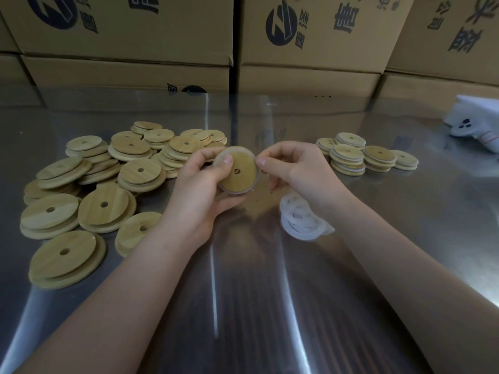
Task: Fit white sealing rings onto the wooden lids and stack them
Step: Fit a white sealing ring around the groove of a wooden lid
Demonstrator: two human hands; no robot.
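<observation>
Left hand (199,182) and right hand (294,168) grip 1 wooden lid (239,171).

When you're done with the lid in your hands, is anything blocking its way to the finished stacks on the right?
Nothing visible does. The left hand and right hand hold the lid above the table. The stacks lie just past the right hand. The loose rings lie nearer, off that path.

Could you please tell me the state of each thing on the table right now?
Held lid: off the table, gripped by left hand.
Sealing ring: around held lid's rim, pinched by right hand.
Bare lids, left: heaped loosely, no rings.
Ringed lids, right: stacked in short piles.
Spare rings: heaped on table.
</observation>
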